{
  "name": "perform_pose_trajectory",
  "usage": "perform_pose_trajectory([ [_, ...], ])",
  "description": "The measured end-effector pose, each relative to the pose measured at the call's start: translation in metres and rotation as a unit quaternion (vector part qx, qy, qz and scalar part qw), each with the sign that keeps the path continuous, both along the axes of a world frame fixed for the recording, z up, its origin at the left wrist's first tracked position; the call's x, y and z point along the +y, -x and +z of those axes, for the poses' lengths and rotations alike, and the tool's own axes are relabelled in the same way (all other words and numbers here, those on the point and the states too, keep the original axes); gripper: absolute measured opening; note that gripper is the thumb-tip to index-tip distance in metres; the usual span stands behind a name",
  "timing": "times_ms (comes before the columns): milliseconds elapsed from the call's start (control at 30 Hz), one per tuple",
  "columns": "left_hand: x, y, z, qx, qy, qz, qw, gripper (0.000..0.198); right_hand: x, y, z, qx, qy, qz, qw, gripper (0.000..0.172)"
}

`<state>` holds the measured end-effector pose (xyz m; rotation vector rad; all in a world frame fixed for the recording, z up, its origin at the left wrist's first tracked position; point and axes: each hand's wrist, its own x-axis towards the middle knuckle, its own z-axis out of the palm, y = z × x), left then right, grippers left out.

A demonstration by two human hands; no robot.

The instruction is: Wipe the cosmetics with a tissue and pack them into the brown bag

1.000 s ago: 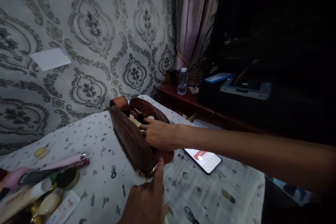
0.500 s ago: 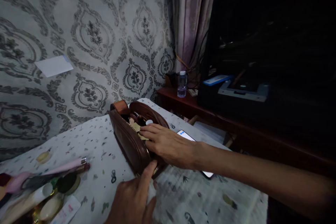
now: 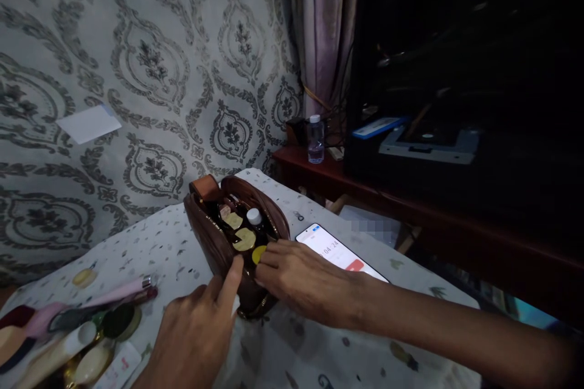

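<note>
Cosmetics [image 3: 85, 334] are heaped leftward on printed cloth [image 3: 176, 264]. With the left hand [image 3: 194, 328], forefinger extended, the rim of a brown bag [image 3: 206, 240], set toward the cloth's far corner, is touched; with the right hand [image 3: 310, 279], a yellow lid [image 3: 258, 254] inside. The hands' grip cannot be told.

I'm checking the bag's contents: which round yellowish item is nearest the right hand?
The bright yellow item, right beside the right hand; the paler ones lie farther off.

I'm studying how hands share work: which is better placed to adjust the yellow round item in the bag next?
Probably the right hand: its fingers are at the yellow round item in the brown bag. The left hand has its index fingertip by the bag's rim, slightly farther from the item.
</note>
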<state>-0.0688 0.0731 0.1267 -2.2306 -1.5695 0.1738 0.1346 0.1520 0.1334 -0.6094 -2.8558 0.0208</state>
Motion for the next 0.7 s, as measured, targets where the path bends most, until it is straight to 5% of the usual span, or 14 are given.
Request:
perform_pose_trajectory([
  [200, -0.001, 0.007, -0.007, -0.028, -0.014, -0.016, 0.999, 0.069, 0.000, 0.000, -0.003, 0.031, 0.004, 0.000, 0.999, 0.015],
  [700, -0.005, -0.010, 0.009, -0.015, 0.079, 0.111, 0.991, 0.067, -0.008, 0.000, 0.016, 0.014, 0.065, -0.016, 0.998, 0.020],
])
